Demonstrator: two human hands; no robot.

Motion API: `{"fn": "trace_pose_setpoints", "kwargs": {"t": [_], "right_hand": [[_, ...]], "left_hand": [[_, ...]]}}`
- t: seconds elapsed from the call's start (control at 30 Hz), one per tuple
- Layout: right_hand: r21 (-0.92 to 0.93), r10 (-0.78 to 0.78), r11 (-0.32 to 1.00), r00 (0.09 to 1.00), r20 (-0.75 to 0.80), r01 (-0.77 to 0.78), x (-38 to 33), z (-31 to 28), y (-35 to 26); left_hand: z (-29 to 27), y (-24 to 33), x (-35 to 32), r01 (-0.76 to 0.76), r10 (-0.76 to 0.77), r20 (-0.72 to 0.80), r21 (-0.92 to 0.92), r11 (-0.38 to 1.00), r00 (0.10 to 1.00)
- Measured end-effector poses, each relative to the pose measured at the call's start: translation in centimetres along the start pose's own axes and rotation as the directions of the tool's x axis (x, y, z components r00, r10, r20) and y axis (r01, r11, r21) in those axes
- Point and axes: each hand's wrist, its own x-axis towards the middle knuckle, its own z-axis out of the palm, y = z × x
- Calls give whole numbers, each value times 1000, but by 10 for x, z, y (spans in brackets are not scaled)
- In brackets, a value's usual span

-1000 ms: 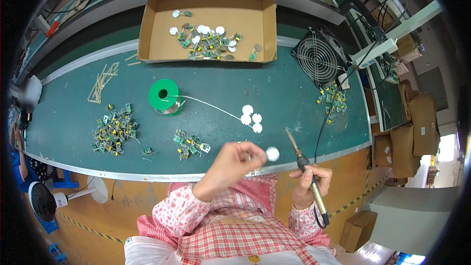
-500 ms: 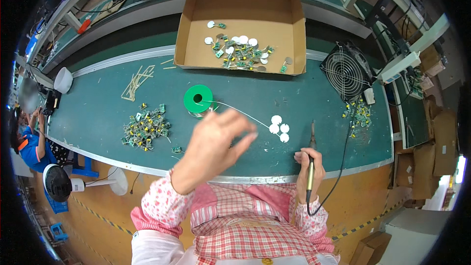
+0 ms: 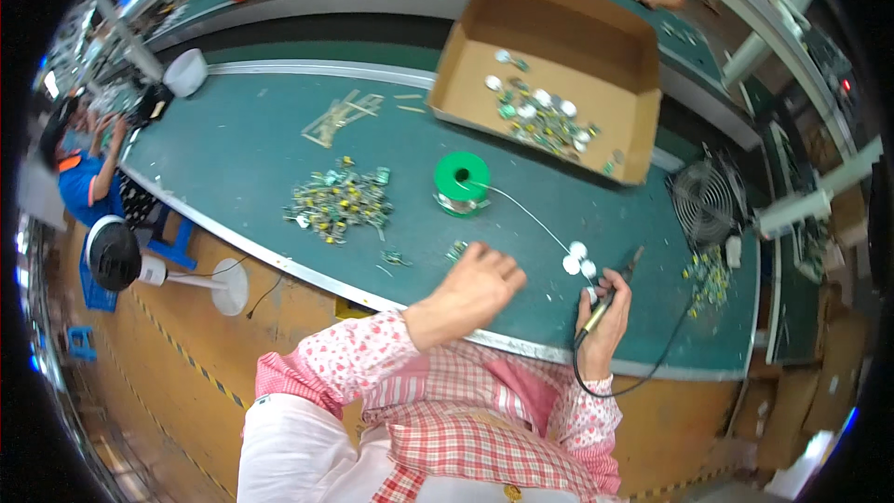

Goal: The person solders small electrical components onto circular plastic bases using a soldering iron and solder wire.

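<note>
My right hand grips a soldering iron, whose tip points up and away to the right. White round discs lie beside its fingers. My left hand is low over the table's near part, fingers curled down and fingertips hidden; what they hold, if anything, I cannot make out. Just past it sits a small green circuit board, with another board further left. Solder wire runs from a green spool to the discs. A pile of small circuit boards lies left of the spool.
A cardboard box holding boards with discs stands at the back. A round fan and more boards are at the right. Thin strips lie at the back left, near a white bowl. A co-worker sits far left.
The view has turned, shifting the table's contents rightward. My left hand has come down nearer the table, its fingers curling in. The soldering iron now tilts right, with my right hand closer to the discs.
</note>
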Motion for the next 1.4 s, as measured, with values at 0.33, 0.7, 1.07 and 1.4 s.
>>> {"fn": "trace_pose_setpoints", "kwargs": {"t": [0.33, 0.7, 1.07, 1.4], "right_hand": [[-25, 26, 999, 986, -166, -31, -16, -15, 19], [278, 160, 954, 973, -163, -111, -30, -20, 8], [726, 348, 605, 928, 130, -328, -39, -24, -11], [500, 216, 849, 976, -31, -172, -31, -38, -17]], "left_hand": [[3, -12, 3, 86, -97, -103, -104, 991, 990], [11, 25, 22, 33, -224, -230, -625, 780, 947], [31, 74, 28, 99, -355, -22, -943, 319, 935], [39, 71, 23, 282, -419, 187, -943, 177, 889]]}}
